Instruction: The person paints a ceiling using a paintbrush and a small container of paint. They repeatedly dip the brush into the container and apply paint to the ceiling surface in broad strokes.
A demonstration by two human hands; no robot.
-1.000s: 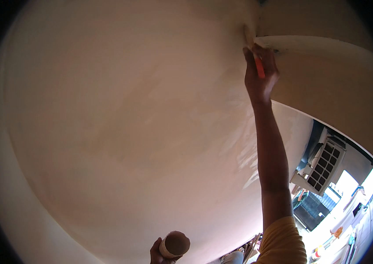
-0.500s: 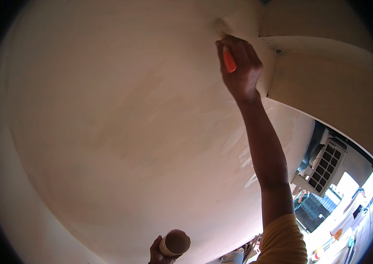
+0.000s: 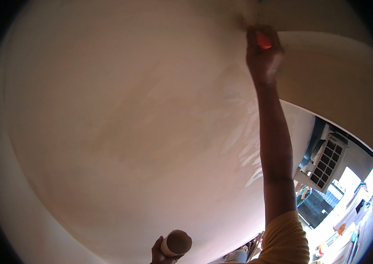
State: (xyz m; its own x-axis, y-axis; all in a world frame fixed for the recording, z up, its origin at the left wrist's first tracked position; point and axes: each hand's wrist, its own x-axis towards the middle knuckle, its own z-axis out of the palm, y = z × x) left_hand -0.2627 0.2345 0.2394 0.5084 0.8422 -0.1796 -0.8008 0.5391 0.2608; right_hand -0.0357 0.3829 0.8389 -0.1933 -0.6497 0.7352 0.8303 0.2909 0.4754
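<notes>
Brush with orange handle is gripped in my right fingers, high on the wall; my left fingers hold the cup below. Pale streaks lie beside my forearm; what part is finished or left, I cannot tell.

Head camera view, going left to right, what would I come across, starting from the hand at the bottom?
Left hand, pale cup-shaped container it holds, right hand gripping an orange handle, white-framed unit with dark squares.
</notes>
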